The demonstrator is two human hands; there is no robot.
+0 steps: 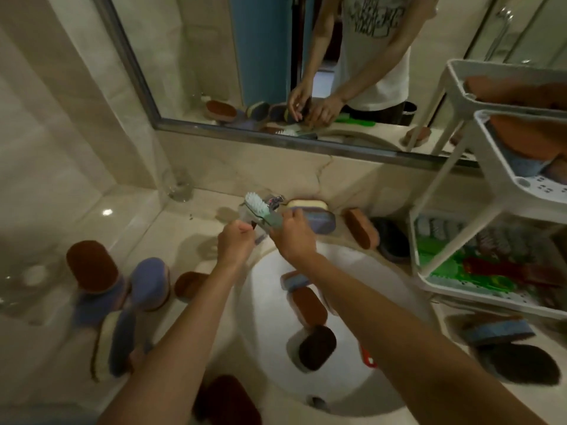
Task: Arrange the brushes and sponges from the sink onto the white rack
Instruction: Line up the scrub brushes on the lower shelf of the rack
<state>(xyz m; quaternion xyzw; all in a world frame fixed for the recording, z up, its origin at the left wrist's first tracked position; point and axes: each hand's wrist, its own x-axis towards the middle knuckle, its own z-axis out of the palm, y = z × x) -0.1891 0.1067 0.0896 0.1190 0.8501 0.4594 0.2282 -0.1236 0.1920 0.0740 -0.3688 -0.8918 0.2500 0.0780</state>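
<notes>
Above the back rim of the white sink (346, 384), both hands hold one brush (259, 210) with white bristles and a grey-green body. My left hand (236, 242) grips its lower end, and my right hand (293, 234) pinches the grey-green part. Three sponges lie in the basin: a blue-edged one (295, 279), a brown one (308, 305) and a dark brown one (316, 345). A small red object (368, 357) is at the basin's right edge. The white rack (429, 207) stands on the right, with sponges on its upper shelves and green and red brushes (478, 268) on the lower one.
A yellow-and-purple sponge (319, 214) sits behind the tap (275, 200). Several sponges lie on the counter to the left (92, 266) and to the right (360, 228), (518, 363). A glass (179, 185) stands in the back left corner under the mirror (214, 56).
</notes>
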